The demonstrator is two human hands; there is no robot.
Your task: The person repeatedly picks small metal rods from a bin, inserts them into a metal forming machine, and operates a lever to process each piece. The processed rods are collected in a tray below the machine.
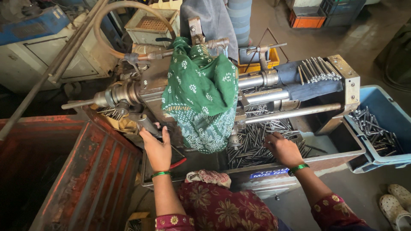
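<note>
My left hand [156, 147] grips a metal lever handle [145, 124] on the left side of a small lathe-like machine [128, 92]. A green patterned cloth [201, 98] hangs over the machine's middle. My right hand [282, 149] reaches into the machine's tray [338, 143], fingers down on a heap of thin dark metal pins [252, 147]; whether it holds one I cannot tell. Both wrists wear green bangles. A row of finished pins [319, 68] lies on a dark cloth at the machine's right end.
A blue plastic crate [385, 107] with more pins stands at the right. A rusty red metal bin [85, 171] fills the lower left. A hose [109, 25] arcs over the machine. Orange and yellow crates sit behind. White sandals [396, 203] lie on the floor.
</note>
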